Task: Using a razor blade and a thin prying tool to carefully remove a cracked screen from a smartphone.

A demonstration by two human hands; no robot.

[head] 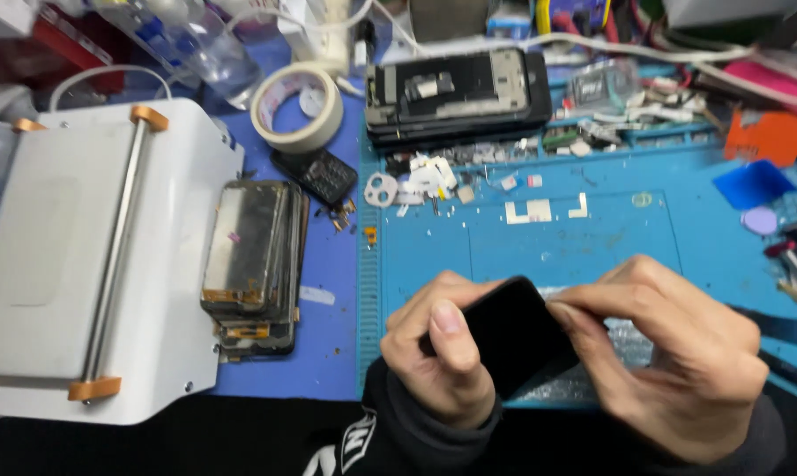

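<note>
A black smartphone (513,335) is held low over the blue work mat (575,247), screen side dark and facing me. My left hand (438,361) grips its left end, thumb lying across the face. My right hand (681,361) pinches its right edge between thumb and fingers. A piece of bubble wrap (623,348) lies on the mat under the phone, partly hidden by my right hand.
A white machine with a steel roller bar (108,256) sits at the left. Beside it is a stack of phone frames (253,260). A tape roll (297,106), an opened phone stack (456,92), small loose parts (434,181), and orange and blue plastic cards (756,159) lie at the back.
</note>
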